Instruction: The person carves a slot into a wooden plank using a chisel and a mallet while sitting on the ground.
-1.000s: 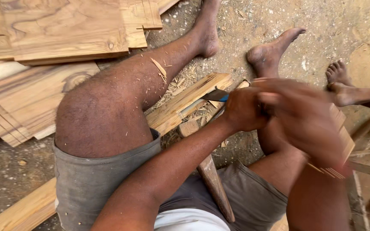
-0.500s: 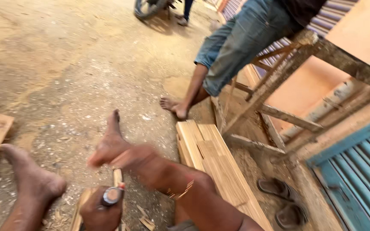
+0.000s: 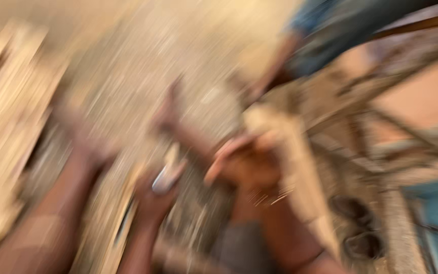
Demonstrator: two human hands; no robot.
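The whole view is smeared by motion, so little is sharp. The left hand (image 3: 155, 200) sits at about 7 o'clock from the centre, fingers curled around a small pale, roundish tool (image 3: 167, 175) that pokes up out of the fist toward 1 o'clock; what kind of tool it is cannot be told. The right hand (image 3: 244, 165) lies just beside it, at 3 o'clock from the left one, fingers bent in a loose curl; whether it holds anything cannot be told. Pale wooden boards (image 3: 285, 167) run behind the right hand. Another person's leg in blue trousers (image 3: 325, 35) stands at 1 o'clock on the sandy ground (image 3: 143, 66).
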